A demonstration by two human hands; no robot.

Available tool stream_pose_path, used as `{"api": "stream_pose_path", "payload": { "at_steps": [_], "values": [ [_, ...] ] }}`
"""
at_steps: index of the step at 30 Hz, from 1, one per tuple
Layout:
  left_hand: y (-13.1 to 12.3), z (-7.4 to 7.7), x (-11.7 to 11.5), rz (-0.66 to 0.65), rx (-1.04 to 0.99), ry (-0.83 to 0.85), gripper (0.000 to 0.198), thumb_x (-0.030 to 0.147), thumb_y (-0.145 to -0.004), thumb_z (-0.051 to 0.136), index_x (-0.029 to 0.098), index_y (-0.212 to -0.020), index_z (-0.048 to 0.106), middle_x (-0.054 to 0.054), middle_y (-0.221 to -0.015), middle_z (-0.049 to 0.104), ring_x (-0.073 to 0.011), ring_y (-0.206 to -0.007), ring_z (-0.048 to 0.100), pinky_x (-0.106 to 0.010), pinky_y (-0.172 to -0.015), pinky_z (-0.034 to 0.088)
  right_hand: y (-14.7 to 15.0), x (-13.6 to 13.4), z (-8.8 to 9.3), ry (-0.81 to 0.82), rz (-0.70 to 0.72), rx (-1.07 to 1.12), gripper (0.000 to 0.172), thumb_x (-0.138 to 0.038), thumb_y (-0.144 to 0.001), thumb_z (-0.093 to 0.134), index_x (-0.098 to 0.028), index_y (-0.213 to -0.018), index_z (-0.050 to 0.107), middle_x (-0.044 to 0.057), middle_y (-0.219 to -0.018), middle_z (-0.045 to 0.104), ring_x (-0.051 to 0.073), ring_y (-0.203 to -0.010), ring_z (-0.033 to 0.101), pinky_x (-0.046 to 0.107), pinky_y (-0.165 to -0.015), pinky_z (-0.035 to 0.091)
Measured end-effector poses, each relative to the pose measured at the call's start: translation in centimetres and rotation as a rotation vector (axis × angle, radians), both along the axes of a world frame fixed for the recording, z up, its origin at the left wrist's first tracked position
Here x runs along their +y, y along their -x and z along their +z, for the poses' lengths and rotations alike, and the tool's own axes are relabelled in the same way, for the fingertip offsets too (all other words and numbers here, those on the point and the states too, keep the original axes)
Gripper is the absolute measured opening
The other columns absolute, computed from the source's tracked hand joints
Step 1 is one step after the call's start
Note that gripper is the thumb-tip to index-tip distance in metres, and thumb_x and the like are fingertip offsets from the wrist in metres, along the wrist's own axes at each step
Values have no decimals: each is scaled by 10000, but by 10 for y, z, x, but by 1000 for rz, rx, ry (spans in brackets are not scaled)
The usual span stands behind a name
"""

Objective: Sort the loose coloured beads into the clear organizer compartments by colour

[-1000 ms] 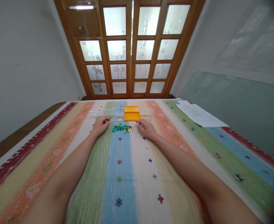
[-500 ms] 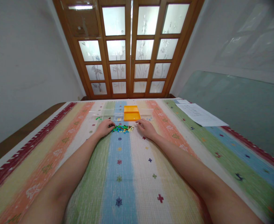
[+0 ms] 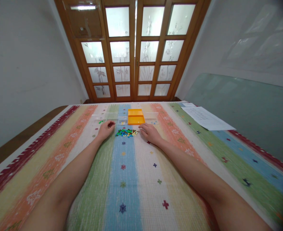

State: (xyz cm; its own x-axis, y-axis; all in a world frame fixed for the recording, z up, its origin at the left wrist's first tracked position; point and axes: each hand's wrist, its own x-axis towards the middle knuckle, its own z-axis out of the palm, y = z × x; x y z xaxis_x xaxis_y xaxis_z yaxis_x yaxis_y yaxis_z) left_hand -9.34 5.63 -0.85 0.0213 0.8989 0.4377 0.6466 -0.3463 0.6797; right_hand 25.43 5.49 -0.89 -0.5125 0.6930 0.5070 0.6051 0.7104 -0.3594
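Observation:
A small heap of tiny coloured pieces [image 3: 127, 132] lies on the blue stripe of the tablecloth, far out in front of me. My left hand [image 3: 106, 129] rests just left of the heap with its fingers curled in, close to a clear tray [image 3: 102, 120] that holds a few green bits. Whatever the fingers hold is too small to see. My right hand [image 3: 150, 132] lies flat on the cloth at the heap's right edge, its fingertips pointing at the pieces. An orange tray [image 3: 136, 116] stands just behind the heap.
A second clear tray [image 3: 153, 116] sits to the right of the orange one. Printed paper sheets [image 3: 205, 118] lie at the far right of the striped tablecloth [image 3: 132, 179]. Wooden glass-paned doors [image 3: 134, 51] stand beyond the table, and a glass panel leans at right.
My left hand went right into the heap, then drew back left and up toward the clear tray. My right hand edged slightly closer to the heap.

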Motion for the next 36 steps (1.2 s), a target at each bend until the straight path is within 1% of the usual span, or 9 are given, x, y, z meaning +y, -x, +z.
{"api": "stream_pose_path", "payload": {
  "at_steps": [8,14,17,20,23,27,30,32,36],
  "values": [
    [6,-7,9,66,-194,0,184,342,-852,614,203,-944,690,-27,-869,710,-175,-724,608,-300,-714,493,14,-17,10,-56,112,-73,271,-217,-1003,573,-235,-1249,684,102,-1240,696,261,-1168,621,437,-1031,469],
    [7,-6,8,138,-255,53,347,304,-877,570,184,-1183,684,-59,-1098,751,-153,-686,631,-295,-702,524,22,-25,9,-102,212,-126,310,-282,-1019,585,-243,-1316,664,120,-1380,627,275,-1275,563,478,-1086,450],
    [4,-2,4,156,-189,95,392,279,-892,550,187,-1249,683,-62,-1144,753,-152,-669,635,-305,-711,533,21,-24,8,-92,212,-132,315,-288,-1017,592,-249,-1322,663,124,-1399,614,280,-1292,556,486,-1093,452],
    [-4,5,-3,156,-29,57,331,267,-907,547,190,-1172,730,-55,-1066,758,-175,-729,642,-327,-780,540,20,-22,6,-82,187,-125,311,-285,-1013,595,-251,-1314,667,127,-1403,613,286,-1298,554,501,-1094,454],
    [-18,11,-12,29,133,-33,286,231,-915,537,197,-1108,745,-61,-1076,740,-196,-858,655,-350,-869,542,19,-20,5,-80,172,-113,302,-277,-1010,597,-246,-1300,674,125,-1384,625,285,-1283,564,500,-1089,459],
    [-43,18,-28,-275,331,-126,250,259,-958,556,234,-1110,753,-63,-1177,712,-233,-1126,635,-407,-1048,495,18,-19,3,-83,159,-94,301,-270,-1008,599,-242,-1298,676,125,-1353,641,282,-1264,575,496,-1082,467],
    [-59,22,-38,-425,466,-144,261,291,-982,567,251,-1159,755,-70,-1229,697,-241,-1187,612,-426,-1095,469,18,-19,3,-83,155,-83,307,-268,-1010,596,-243,-1306,673,122,-1350,644,280,-1259,579,495,-1081,469],
    [-65,23,-42,-470,530,-153,283,308,-996,561,256,-1204,747,-74,-1257,689,-244,-1208,598,-436,-1110,458,18,-19,3,-83,154,-78,305,-270,-1013,593,-239,-1306,673,122,-1346,646,278,-1257,581,493,-1082,470],
    [-66,21,-42,-479,594,-173,330,299,-1016,534,248,-1284,720,-79,-1292,688,-252,-1245,572,-451,-1130,442,18,-19,3,-84,157,-76,310,-267,-1013,592,-240,-1311,673,122,-1339,650,277,-1259,581,493,-1084,471]
  ]
}}
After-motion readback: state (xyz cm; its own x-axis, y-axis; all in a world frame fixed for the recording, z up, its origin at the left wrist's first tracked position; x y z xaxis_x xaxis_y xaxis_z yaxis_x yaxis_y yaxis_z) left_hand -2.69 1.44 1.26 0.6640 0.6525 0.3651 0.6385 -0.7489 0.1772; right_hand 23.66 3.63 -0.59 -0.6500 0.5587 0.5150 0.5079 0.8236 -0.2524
